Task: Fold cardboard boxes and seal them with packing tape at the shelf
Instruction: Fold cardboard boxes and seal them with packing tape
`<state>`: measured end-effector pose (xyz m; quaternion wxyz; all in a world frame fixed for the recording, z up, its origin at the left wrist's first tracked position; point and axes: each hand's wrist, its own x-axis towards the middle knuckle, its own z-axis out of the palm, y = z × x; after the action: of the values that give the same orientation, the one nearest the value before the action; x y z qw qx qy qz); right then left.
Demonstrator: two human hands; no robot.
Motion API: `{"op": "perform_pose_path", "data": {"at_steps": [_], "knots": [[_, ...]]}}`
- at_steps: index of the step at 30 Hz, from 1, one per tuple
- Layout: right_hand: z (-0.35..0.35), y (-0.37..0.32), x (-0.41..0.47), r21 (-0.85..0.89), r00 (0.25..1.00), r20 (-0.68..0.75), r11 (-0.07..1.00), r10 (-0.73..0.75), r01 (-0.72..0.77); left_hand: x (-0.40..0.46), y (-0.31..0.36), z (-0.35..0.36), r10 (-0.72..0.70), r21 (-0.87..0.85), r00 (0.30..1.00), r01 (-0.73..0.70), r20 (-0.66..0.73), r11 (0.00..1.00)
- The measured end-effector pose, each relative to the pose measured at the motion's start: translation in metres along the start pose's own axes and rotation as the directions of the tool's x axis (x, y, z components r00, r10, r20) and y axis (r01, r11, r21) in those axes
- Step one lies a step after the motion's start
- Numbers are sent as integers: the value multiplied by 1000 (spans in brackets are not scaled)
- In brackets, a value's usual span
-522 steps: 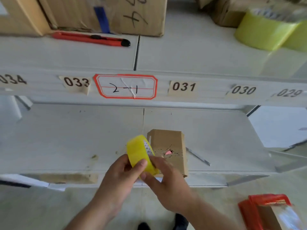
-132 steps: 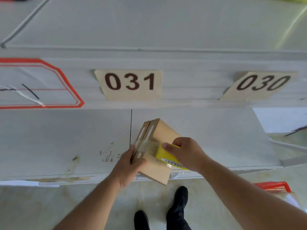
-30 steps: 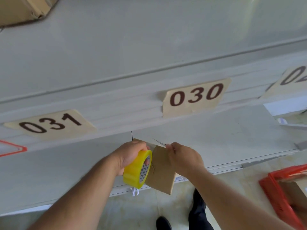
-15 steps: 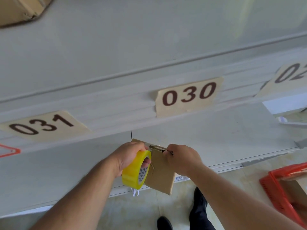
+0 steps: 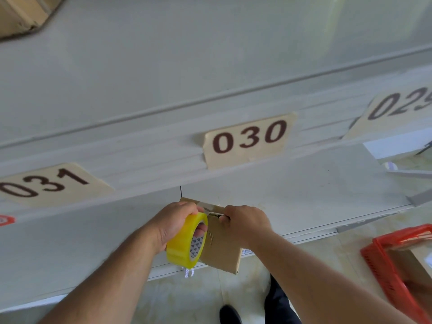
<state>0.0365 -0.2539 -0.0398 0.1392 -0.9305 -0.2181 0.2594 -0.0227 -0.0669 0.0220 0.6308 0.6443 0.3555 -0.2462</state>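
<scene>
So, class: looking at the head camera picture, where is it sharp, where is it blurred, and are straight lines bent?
Head view: the 030 label and the yellow tape roll read sharp; the 029 label at the right edge is smeared; the shelf edge runs tilted and slightly bowed, from the wide lens; light is soft, shadows faint.

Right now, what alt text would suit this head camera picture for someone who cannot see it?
A person's left hand grips a yellow tape roll beside a small cardboard box on a white shelf, while the right hand pinches the tape strip at the box's top.
</scene>
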Motion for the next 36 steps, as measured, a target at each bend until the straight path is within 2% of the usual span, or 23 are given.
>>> {"op": "perform_pose_path", "data": {"at_steps": [4, 6, 9, 12, 14, 16, 18, 19, 21, 23, 24, 28, 31, 33, 36], "knots": [[-7, 15, -12, 55, 999, 0, 998, 36, -36, 1, -3, -2, 14, 13, 1000, -14, -4, 1000], [-12, 40, -23, 141, 986, -84, 981, 144, -131, 1, -4, -2, 8, 8, 1000, -9, 5, 1000], [-12, 84, -25, 207, 922, -197, 933, 334, -294, 1, -5, -4, 5, -14, 1000, -5, 9, 1000], [8, 113, 1, 144, 922, -119, 925, 369, -352, 2, -4, -3, 1, -27, 1000, -1, 6, 1000], [17, 116, 15, 99, 936, -44, 934, 348, -343, 2, -3, -2, -5, -36, 1000, 5, 0, 999], [16, 107, 24, 65, 945, -92, 948, 315, -310, 2, -3, 0, -10, -26, 1000, 9, -6, 1000], [8, 82, 34, 215, 932, -237, 950, 275, -226, 3, -2, 0, -13, -21, 1000, 13, -10, 1000], [4, 64, 40, 332, 936, -251, 931, 245, -155, 3, -2, 0, -16, -27, 1000, 16, -14, 1000], [-1, 21, 57, 460, 991, -81, 886, 109, -60, 4, -3, 1, -21, -46, 1000, 20, -20, 999], [7, -11, 68, 408, 997, 72, 912, 12, -41, 5, -3, 2, -22, -46, 999, 21, -25, 999], [10, -21, 69, 360, 995, 99, 932, 4, -39, 4, -3, 2, -23, -45, 999, 22, -24, 999], [18, -25, 72, 73, 999, 51, 997, 4, -8, 1, -2, 3, 24, -43, 999, -26, -48, 999], [22, -24, 74, 76, 999, 49, 997, -4, 0, -7, -14, 0, 85, -15, 994, -86, -61, 996], [24, -20, 76, 88, 996, 84, 996, -21, 13, -14, -27, -3, 124, -49, 986, -130, -114, 990], [24, -14, 73, 47, 997, 53, 997, -64, 61, -22, -41, -4, 196, -123, 960, -223, -200, 967]]}}
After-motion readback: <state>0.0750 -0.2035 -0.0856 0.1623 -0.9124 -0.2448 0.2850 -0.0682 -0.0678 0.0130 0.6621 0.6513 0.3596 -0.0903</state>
